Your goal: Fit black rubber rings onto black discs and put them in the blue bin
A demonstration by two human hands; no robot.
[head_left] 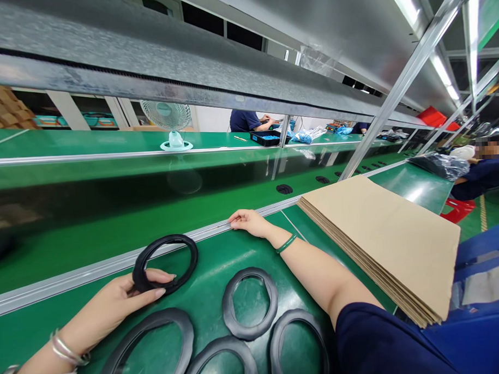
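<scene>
My left hand (144, 289) is closed on the near side of a black rubber ring (193, 260), tilted up off the green bench. My right hand (251, 222) reaches to the metal rail (210, 230) along the bench edge. Its fingers are bent together, fingertips at the rail; whatever they may hold is too small to make out. Between my arms lie more rubber rings: a small one (270, 306), a large one (184, 331) at left, and others (249, 361) cut off by the lower edge of the view.
A stack of cardboard sheets (382, 237) lies right of my right arm. Past the rail runs a green conveyor belt (233, 196) carrying black round pieces (284, 189). A fan (171, 121) stands on the far bench. Metal shelving (188, 69) hangs overhead. Co-workers sit across and at right.
</scene>
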